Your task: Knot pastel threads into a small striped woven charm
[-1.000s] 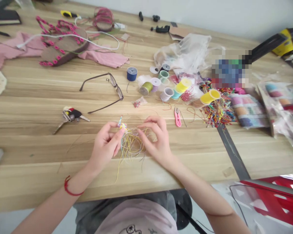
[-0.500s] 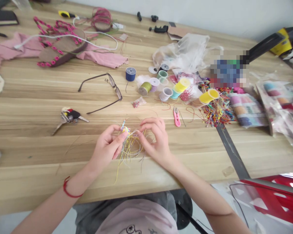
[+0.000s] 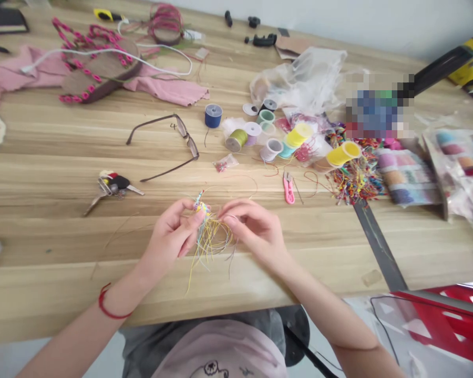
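Note:
My left hand [image 3: 170, 233] pinches a small multicoloured braided thread piece [image 3: 200, 206] between thumb and fingertips, above the wooden table [image 3: 55, 247]. A loose bunch of yellow, blue and grey threads [image 3: 213, 241] hangs from that piece and spreads onto the wood. My right hand [image 3: 254, 228] sits just to the right, its thumb and fingertips closed on strands near the braid. A red string bracelet [image 3: 110, 307] circles my left wrist.
Thread spools [image 3: 236, 142], pink snips [image 3: 288, 189], eyeglasses [image 3: 183, 144] and keys [image 3: 114, 186] lie ahead of my hands. Further back are a beaded sandal [image 3: 98, 65], pink cloth [image 3: 169, 92], a plastic bag [image 3: 299, 79] and a tangle of coloured thread ends [image 3: 355, 178]. A metal ruler [image 3: 378, 247] lies at right.
My right hand has moved left and closer to the braid, with its fingertips now at the strands. The left hand has turned slightly, and the view has shifted a little.

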Demonstrator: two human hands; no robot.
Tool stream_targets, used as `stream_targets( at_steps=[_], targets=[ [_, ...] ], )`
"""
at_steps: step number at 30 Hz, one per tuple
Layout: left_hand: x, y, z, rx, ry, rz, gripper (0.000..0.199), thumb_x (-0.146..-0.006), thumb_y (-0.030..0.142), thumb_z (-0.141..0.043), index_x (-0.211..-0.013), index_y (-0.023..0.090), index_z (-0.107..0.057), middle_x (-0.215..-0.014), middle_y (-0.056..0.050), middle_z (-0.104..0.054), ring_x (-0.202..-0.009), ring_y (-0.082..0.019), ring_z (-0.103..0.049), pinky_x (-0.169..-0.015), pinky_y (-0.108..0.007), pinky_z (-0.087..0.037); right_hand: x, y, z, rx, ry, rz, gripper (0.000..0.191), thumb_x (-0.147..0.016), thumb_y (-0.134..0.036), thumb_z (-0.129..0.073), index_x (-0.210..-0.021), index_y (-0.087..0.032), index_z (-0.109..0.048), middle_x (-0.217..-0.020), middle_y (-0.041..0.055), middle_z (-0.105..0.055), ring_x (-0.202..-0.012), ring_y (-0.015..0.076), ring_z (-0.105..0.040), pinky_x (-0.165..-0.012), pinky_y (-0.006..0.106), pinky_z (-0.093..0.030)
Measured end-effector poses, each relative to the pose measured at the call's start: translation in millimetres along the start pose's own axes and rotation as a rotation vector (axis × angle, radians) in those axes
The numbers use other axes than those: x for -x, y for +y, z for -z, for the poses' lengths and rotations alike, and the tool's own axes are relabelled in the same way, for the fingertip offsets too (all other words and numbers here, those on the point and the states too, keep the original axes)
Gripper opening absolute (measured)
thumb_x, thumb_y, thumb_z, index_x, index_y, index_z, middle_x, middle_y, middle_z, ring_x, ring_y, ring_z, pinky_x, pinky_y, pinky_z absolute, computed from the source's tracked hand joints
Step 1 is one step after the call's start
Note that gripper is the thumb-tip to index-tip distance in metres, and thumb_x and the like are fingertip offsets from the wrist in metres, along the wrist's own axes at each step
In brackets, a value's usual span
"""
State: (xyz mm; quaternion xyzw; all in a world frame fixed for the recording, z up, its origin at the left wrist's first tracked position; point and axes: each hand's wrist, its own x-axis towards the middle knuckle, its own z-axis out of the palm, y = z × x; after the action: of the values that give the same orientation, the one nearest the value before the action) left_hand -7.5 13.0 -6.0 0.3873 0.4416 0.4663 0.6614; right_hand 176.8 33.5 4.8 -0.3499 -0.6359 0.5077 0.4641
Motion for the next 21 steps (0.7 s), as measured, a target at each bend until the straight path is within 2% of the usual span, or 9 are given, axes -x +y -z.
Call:
stream_targets(
  at_steps=[1,3,6,11,15,21],
  targets=[
    [0.4,0.2,0.0,-0.007,-0.01,-0.001,0.02,-0.088,0.041,-0.064,-0.088,0.023,-0.054,-0.032,0.014,-0.041,-0.026,-0.002,-0.023,-0.033,-0.014,-0.019,1.2,1.1,-1.5,0.137,0.025,0.041,0.007,-0.088,-0.018,-0.064,-0.09,-0.021,-0.07,-0.095,0.0057,-0.069,-0.083,0.0133,-0.063,-0.062,0.024,-0.048],
    [0.9,0.5,0.0,-0.017,-0.023,-0.004,0.02,-0.088,0.041,-0.064,-0.088,0.023,-0.055,-0.032,0.014,-0.041,-0.026,-0.002,-0.023,-0.033,-0.013,-0.019,3.3,3.8,-4.1,0.289,0.021,0.127,0.012,-0.088,-0.015,-0.063,-0.095,-0.021,-0.07,-0.095,0.0057,-0.07,-0.081,0.013,-0.064,-0.059,0.024,-0.048],
    [1.0,0.6,-0.1,-0.029,-0.022,0.0,0.02,-0.088,0.041,-0.064,-0.089,0.023,-0.054,-0.033,0.014,-0.043,-0.027,-0.002,-0.025,-0.034,-0.013,-0.02,4.6,6.5,-6.3,0.341,0.002,0.21,0.01,-0.087,-0.014,-0.064,-0.094,-0.021,-0.069,-0.088,0.0036,-0.07,-0.07,0.0107,-0.06,-0.056,0.023,-0.048],
    [2.2,1.3,-2.5,-0.054,-0.027,-0.003,0.022,-0.087,0.041,-0.064,-0.087,0.023,-0.051,-0.033,0.014,-0.043,-0.026,-0.003,-0.025,-0.033,-0.014,-0.019,3.4,6.0,-6.6,0.371,0.056,0.288,0.009,-0.086,-0.012,-0.064,-0.09,-0.019,-0.067,-0.079,0.0019,-0.067,-0.064,0.0099,-0.053,-0.057,0.023,-0.047],
    [3.3,3.0,-5.8,-0.066,-0.047,0.011,0.024,-0.087,0.041,-0.064,-0.085,0.023,-0.049,-0.033,0.014,-0.043,-0.025,-0.003,-0.025,-0.032,-0.015,-0.015,4.7,6.8,-6.8,0.364,0.031,0.234,0.005,-0.087,-0.016,-0.064,-0.089,-0.02,-0.067,-0.072,-0.0003,-0.063,-0.057,0.0089,-0.05,-0.053,0.023,-0.043],
    [2.7,3.7,-7.3,-0.081,-0.059,0.003,0.024,-0.087,0.042,-0.063,-0.084,0.023,-0.049,-0.033,0.014,-0.043,-0.025,-0.004,-0.024,-0.032,-0.016,-0.014,7.9,8.0,-6.5,0.358,0.055,0.164,0.004,-0.086,-0.023,-0.066,-0.086,-0.021,-0.07,-0.052,-0.0065,-0.048,-0.044,0.0076,-0.038,-0.046,0.023,-0.036]
  ],
)
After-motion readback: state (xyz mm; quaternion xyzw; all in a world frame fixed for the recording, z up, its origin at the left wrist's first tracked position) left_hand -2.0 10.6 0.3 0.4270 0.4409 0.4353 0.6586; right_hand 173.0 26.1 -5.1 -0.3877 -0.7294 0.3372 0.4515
